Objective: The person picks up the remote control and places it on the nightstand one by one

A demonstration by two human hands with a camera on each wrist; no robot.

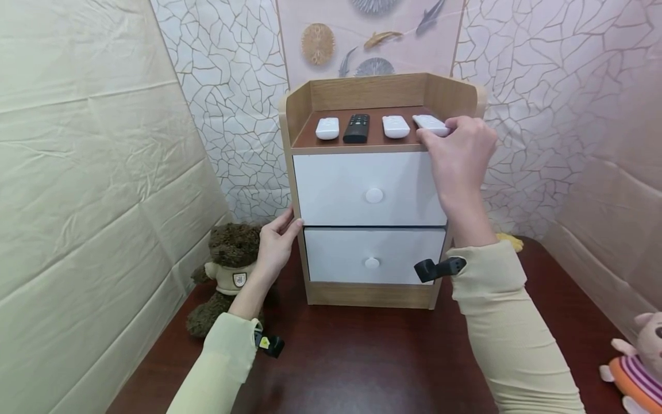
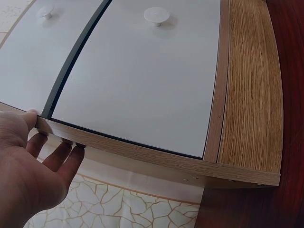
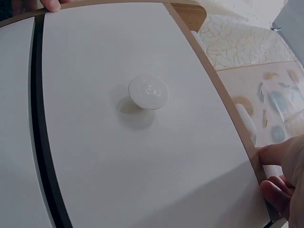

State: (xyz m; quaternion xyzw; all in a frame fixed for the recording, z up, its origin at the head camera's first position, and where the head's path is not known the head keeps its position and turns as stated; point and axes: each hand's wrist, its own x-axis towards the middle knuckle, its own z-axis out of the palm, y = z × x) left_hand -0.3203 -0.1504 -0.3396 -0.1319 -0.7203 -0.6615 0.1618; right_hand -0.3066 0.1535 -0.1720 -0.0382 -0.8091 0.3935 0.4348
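Observation:
A small wooden cabinet point(image 1: 369, 294) with two white drawers stands on the dark red table. On its top lie a white remote control point(image 1: 327, 128), a black remote control point(image 1: 357, 127) and another white remote control point(image 1: 396, 127), side by side. At the right end of this row my right hand point(image 1: 462, 152) pinches a further white remote control point(image 1: 430, 124), slightly askew. My left hand point(image 1: 276, 241) grips the cabinet's left side edge, near the gap between the drawers. In the left wrist view its thumb presses the front edge and the fingers point(image 2: 59, 156) bear on the side panel.
Left of the cabinet sits a brown teddy bear point(image 1: 230, 270) in a beige shirt. A pink plush toy point(image 1: 641, 368) is at the right table edge. A yellow item point(image 1: 511, 241) shows partly behind the right forearm. Fabric walls enclose the table.

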